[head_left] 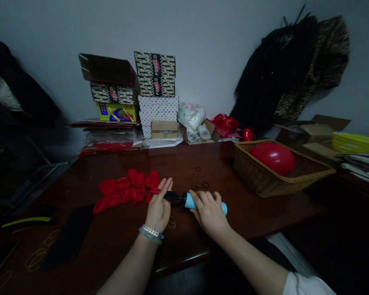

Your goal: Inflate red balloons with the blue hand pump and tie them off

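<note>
My right hand grips the barrel of a light-blue hand pump. The pump lies nearly level above the dark glossy wooden table. Its black nozzle points left, and its tip meets the fingers of my left hand, which wears a beaded bracelet. Those fingers seem to hold the nozzle, though the tip is hidden. Just left of them lies a pile of flat red balloons, one touching or nearly touching the nozzle. Several small dark rubber bands lie just above the pump.
A wicker basket holding an inflated red balloon stands on the table at right. Stacked patterned boxes and a plastic bag stand behind the table. Dark coats hang on the wall. Yellow rubber bands lie at the lower left.
</note>
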Demonstrator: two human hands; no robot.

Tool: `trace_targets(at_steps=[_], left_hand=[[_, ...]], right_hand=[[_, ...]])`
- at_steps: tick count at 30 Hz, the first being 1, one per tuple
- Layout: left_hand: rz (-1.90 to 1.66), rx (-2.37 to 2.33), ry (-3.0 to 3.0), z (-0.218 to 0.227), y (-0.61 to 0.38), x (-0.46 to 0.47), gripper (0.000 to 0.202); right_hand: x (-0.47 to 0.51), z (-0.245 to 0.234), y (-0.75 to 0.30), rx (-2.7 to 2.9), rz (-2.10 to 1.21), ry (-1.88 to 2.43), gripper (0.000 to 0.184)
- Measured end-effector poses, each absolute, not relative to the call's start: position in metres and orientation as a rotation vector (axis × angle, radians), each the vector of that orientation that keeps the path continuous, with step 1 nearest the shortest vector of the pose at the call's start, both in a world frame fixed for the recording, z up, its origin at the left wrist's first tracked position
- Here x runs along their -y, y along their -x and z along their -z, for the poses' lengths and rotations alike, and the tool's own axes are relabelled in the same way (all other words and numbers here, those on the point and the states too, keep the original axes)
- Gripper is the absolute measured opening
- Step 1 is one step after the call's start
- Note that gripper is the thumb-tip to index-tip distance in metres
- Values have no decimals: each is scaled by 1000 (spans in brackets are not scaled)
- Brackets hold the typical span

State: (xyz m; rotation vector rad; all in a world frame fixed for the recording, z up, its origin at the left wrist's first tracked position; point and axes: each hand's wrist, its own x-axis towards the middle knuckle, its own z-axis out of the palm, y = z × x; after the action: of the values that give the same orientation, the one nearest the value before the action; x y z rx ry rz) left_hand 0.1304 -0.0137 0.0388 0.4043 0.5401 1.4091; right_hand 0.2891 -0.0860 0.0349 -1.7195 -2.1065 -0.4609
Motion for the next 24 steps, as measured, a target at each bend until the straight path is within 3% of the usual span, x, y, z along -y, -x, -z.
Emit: trace_targets(at_steps=[3,9,19,24], left_hand=[[-1409,-585,-408,-41,-126,10,26],[-1348,-750,-396,-40,-118,5,30],[-1418,-606,-352,-39,-121,5,28],[-1470,-629,-315,-42,-120,4,24]], right_hand=[[86,-34,-287,2113,419,1716,51],[89,-32,-282,2149,368,1646,55],[89,-35,-274,2151,286,1583,57],[80,-22,-275,2109,284,1492,68]])
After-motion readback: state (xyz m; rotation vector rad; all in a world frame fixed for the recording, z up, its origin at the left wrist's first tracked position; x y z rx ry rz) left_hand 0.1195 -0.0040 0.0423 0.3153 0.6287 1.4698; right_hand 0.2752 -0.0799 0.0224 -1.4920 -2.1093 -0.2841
